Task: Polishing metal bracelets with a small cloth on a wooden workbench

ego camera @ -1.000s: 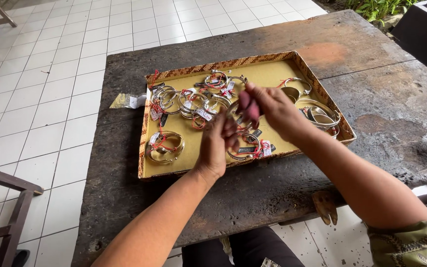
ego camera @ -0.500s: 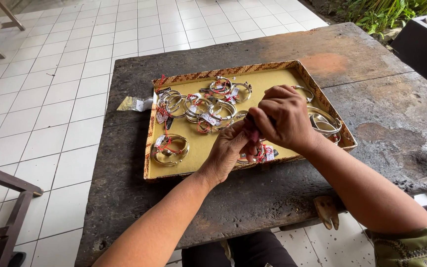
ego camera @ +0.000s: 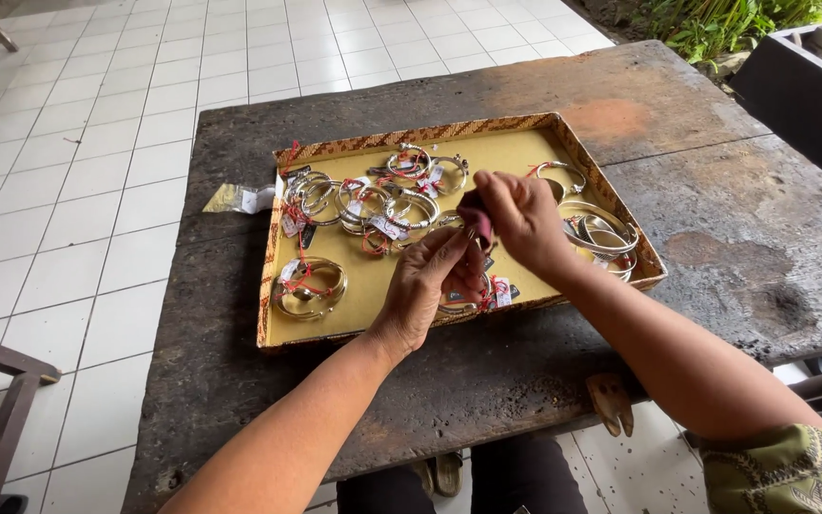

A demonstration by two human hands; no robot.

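Right hand (ego camera: pixel 523 221) pinching small dark-red cloth (ego camera: pixel 476 225) over tray (ego camera: pixel 278 276); left hand (ego camera: pixel 427 286) cupping bangle (ego camera: pixel 463 303) underneath, probably steadying it for rubbing. Other bangles (ego camera: pixel 373 202) lying loose in tray.

Bangles (ego camera: pixel 387 202) lie in a tray (ego camera: pixel 335 314) on the table (ego camera: pixel 715 219), a packet (ego camera: pixel 235 198) left of it.

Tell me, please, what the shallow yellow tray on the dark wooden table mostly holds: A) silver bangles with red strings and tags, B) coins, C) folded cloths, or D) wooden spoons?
A: the tray is strewn with silver bangles tied with red strings and small tags.
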